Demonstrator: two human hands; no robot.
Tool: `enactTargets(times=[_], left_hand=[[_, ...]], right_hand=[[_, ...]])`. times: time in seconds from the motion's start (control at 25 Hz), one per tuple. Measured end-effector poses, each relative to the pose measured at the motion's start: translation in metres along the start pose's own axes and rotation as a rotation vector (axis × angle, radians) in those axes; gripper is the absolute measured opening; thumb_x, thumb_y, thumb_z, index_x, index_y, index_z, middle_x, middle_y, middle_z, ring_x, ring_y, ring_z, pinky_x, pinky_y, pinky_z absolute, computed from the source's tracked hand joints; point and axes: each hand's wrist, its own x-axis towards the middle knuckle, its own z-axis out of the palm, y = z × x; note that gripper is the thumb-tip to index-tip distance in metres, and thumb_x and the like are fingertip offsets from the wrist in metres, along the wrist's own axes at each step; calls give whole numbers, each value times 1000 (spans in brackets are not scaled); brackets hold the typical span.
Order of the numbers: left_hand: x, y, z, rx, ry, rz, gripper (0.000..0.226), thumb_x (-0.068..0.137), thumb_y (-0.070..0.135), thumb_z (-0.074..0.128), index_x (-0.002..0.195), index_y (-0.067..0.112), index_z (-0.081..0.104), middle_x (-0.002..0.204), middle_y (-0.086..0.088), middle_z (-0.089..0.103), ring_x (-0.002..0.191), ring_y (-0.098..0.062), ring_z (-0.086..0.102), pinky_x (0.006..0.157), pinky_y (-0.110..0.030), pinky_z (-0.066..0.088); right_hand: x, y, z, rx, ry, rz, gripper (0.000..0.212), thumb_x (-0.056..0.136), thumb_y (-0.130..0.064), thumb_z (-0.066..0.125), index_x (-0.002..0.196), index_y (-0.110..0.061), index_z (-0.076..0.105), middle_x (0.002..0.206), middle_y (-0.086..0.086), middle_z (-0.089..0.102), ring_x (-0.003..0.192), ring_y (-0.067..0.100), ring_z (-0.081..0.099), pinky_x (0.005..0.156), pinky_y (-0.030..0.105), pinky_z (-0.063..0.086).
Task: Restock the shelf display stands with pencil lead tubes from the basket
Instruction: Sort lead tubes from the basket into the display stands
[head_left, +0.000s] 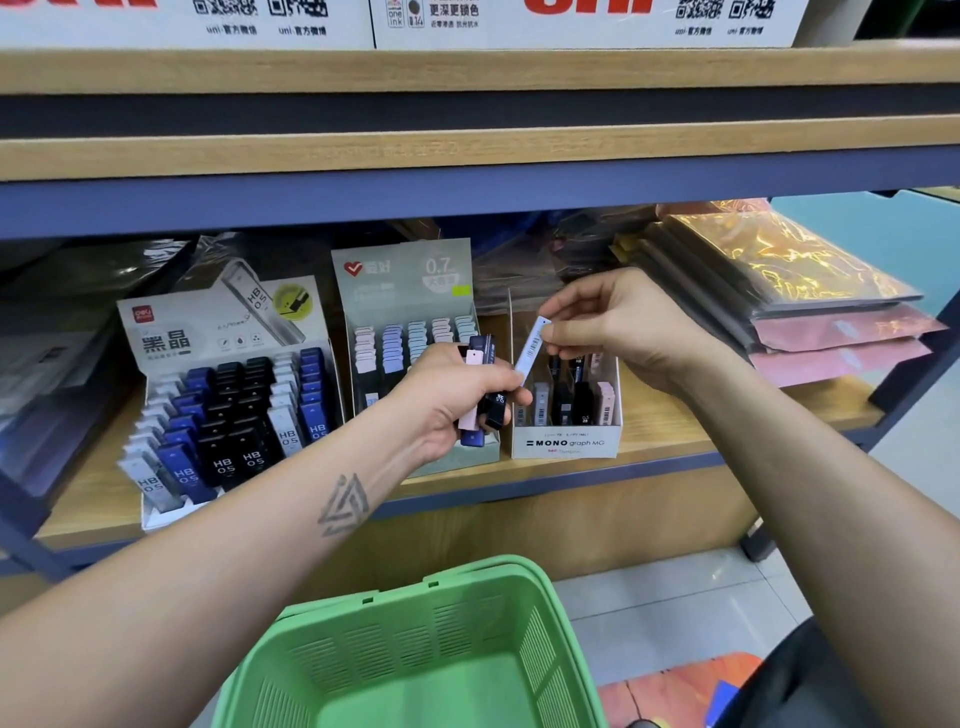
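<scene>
Tubes (480, 389) sat bunched in the gripping left hand (451, 400) while the right hand (613, 325) pinched one pale tube (531, 345) above the MONO stand (566, 441), probably needing lowering into a free slot next.

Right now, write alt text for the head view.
Right hand pinches a pale blue lead tube above the white MONO cardboard stand, while the left hand grips a bundle of pink and dark tubes. A green plastic basket sits below.
</scene>
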Motion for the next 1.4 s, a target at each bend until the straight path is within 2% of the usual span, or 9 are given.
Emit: enactTargets(times=[0.2, 0.36, 0.44, 0.56, 0.84, 1.08, 1.24, 1.32, 1.4], left_hand=[[0, 11, 0, -36, 43, 4, 11, 86, -2, 72, 96, -7, 69, 74, -19, 72, 51, -20, 57, 56, -30, 45], [-4, 31, 0, -134, 37, 16, 14, 86, -2, 73, 98, -5, 67, 67, -15, 67, 47, -17, 55, 47, -24, 44], [-7, 38, 0, -141, 25, 42, 15, 87, -2, 72, 101, -4, 66, 68, -15, 66, 48, -18, 55, 46, -23, 44], [-10, 43, -2, -148, 29, 53, 22, 87, -2, 72, 108, -6, 65, 71, -16, 64, 51, -19, 54, 46, -23, 45], [-11, 43, -5, -140, 12, 53, 23, 88, -2, 72, 109, -5, 65, 72, -16, 64, 50, -17, 55, 45, -21, 46], [-9, 41, -5, -124, -6, 54, 21, 88, 0, 73, 107, -5, 66, 71, -15, 64, 51, -18, 55, 46, -22, 47], [-6, 39, -6, -135, -8, 48, 16, 87, 1, 74, 102, -2, 66, 69, -13, 65, 50, -17, 57, 48, -22, 47], [-6, 38, -5, -143, -5, 45, 13, 88, 1, 74, 98, -1, 67, 67, -13, 65, 50, -17, 57, 48, -23, 48], [-6, 37, -4, -150, 8, 48, 7, 89, 1, 72, 93, -2, 67, 65, -13, 65, 49, -18, 58, 47, -22, 49]], right_hand=[[8, -2, -6, -184, 145, -37, 12, 80, -6, 82, 90, -8, 76, 76, 5, 76, 71, 16, 74, 66, 25, 59], [15, 3, -4, -675, 306, -89, 15, 83, -14, 81, 97, -15, 78, 82, -8, 71, 72, -1, 64, 65, 13, 50], [18, 8, 5, -792, 342, -122, 18, 86, -14, 78, 104, -13, 78, 94, -1, 73, 79, 5, 63, 70, 13, 48], [19, 14, 18, -860, 346, -146, 19, 89, -12, 75, 109, -11, 77, 106, 7, 75, 93, 18, 69, 83, 28, 56], [21, 18, 33, -930, 286, -90, 15, 91, -5, 68, 102, -9, 77, 104, 12, 74, 99, 27, 68, 88, 37, 56], [23, 21, 36, -1011, 245, -119, 17, 94, -5, 59, 99, -5, 76, 100, 14, 71, 97, 32, 65, 81, 36, 52], [21, 18, 36, -1012, 311, -210, 13, 93, -6, 64, 100, -5, 75, 101, 14, 72, 94, 30, 68, 74, 29, 47], [22, 16, 35, -929, 328, -193, 17, 92, -7, 66, 106, -8, 76, 102, 11, 74, 94, 24, 70, 80, 28, 52], [21, 11, 34, -559, 226, -71, 18, 92, -7, 67, 105, -13, 77, 93, 5, 76, 84, 18, 72, 83, 31, 59]])
